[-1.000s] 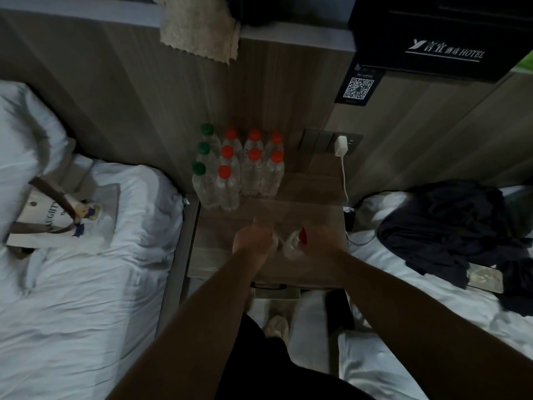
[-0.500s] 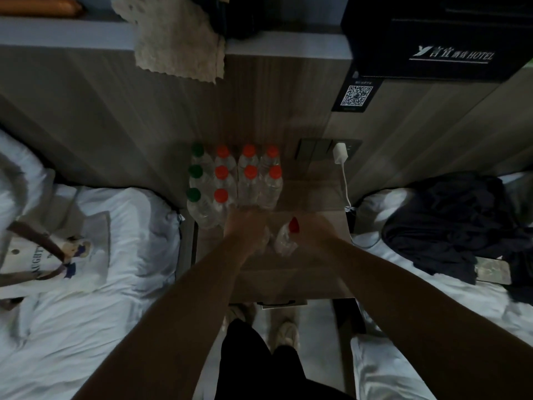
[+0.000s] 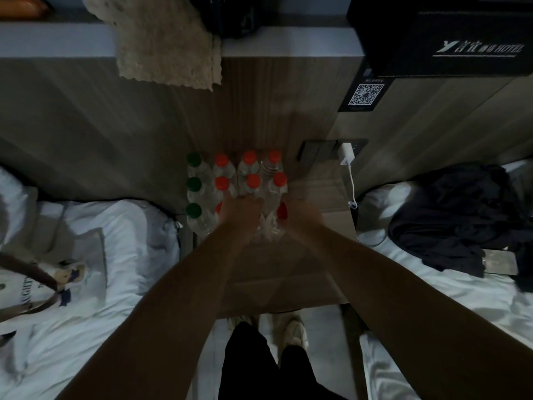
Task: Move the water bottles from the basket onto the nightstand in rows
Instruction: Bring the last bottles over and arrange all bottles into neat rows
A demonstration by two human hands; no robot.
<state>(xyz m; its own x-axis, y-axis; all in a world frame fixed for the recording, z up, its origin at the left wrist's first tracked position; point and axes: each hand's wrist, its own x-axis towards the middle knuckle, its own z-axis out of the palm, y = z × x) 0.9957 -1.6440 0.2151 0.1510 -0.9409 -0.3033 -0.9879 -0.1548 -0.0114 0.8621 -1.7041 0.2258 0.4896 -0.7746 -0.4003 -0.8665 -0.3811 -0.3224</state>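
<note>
**Two bottles poised to fill the nightstand's front row**

A tote bag [image 3: 49, 284] lay on the left bed, and no basket was in view. On the nightstand [image 3: 288, 272], against the wall, stood a column of three green-cap bottles [image 3: 193, 183]. Just right of it were three columns of red-cap bottles [image 3: 253, 180], two full rows deep and packed close. The front row had only its green cap and one red cap [image 3: 219, 207], half hidden by the left hand [image 3: 242, 215]. That hand, blurred, appeared wrapped round the left bottle [image 3: 261, 233]. It covered the cap, and only clear plastic showed below the fingers. Beside it the right hand [image 3: 302, 219] gripped the right bottle [image 3: 282, 210], its red cap showing. Both bottles were just in front of the middle row, at the two open places. Whether their bases touched the wood could not be told.

The job, by the look of it, was to seat the pair upright, bases flat, each touching its neighbour and in line with its column. The left bottle would best go down first, against the front red cap, to give the right one a stop. The fingers should let go low and draw straight back, since a knuckle could topple the packed rows. The charger [image 3: 346, 153] hung well right of the work, and dark clothes [image 3: 461, 223] lay on the right bed.
</note>
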